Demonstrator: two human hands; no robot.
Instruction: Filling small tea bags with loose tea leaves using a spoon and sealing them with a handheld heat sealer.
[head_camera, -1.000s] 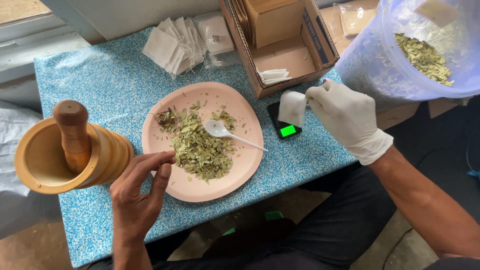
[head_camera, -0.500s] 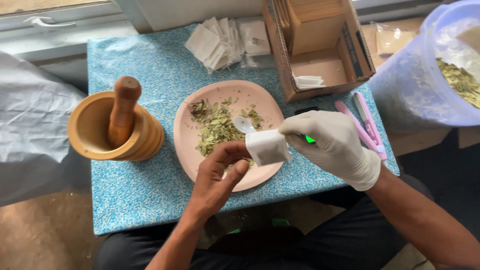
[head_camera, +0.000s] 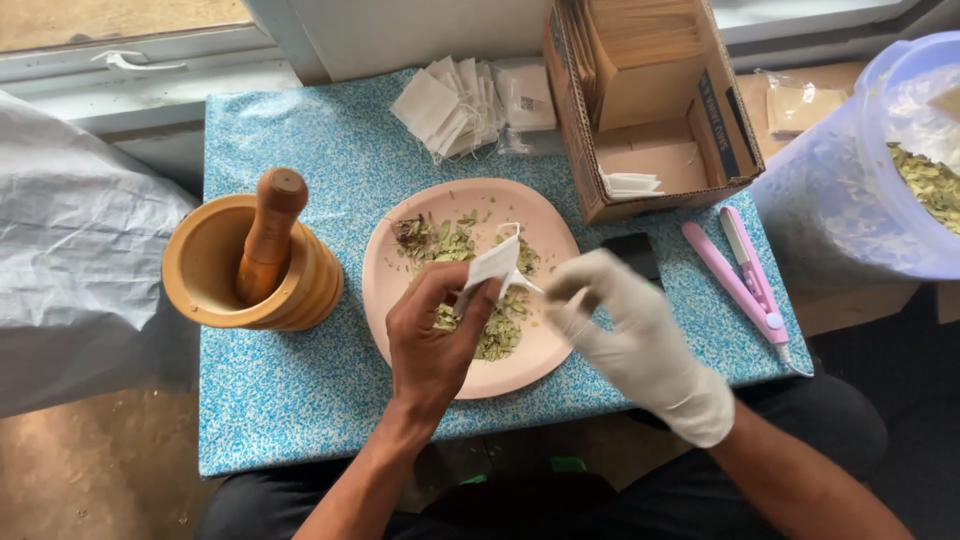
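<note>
Head view. The left hand (head_camera: 432, 345), bare, is over the pink plate (head_camera: 400, 300) at the desk (head_camera: 300, 400) centre. Its grip is clenched on a small white sachet (head_camera: 492, 268), pinched between thumb and fingers; the sachet is held above the dried leaves (head_camera: 470, 300) on the plate.

The right hand (head_camera: 640, 340), in a white glove, is at 3 o'clock of the sachet, just beside it. Its fingertips are pinched together at the handle of a white spoon (head_camera: 524, 285) next to the sachet; whether they actually grasp it cannot be told from blur.

At 9 o'clock of the plate stands a wooden mortar (head_camera: 215, 270) with a pestle (head_camera: 268, 232) leaning inside. At 12 o'clock lies a pile of empty sachets (head_camera: 450, 105). At 1 o'clock sits an open cardboard box (head_camera: 650, 100). A pink sealer (head_camera: 745, 275) lies at 3 o'clock, near the desk edge. A clear tub (head_camera: 880, 180) of leaves is beyond it at the right.
</note>
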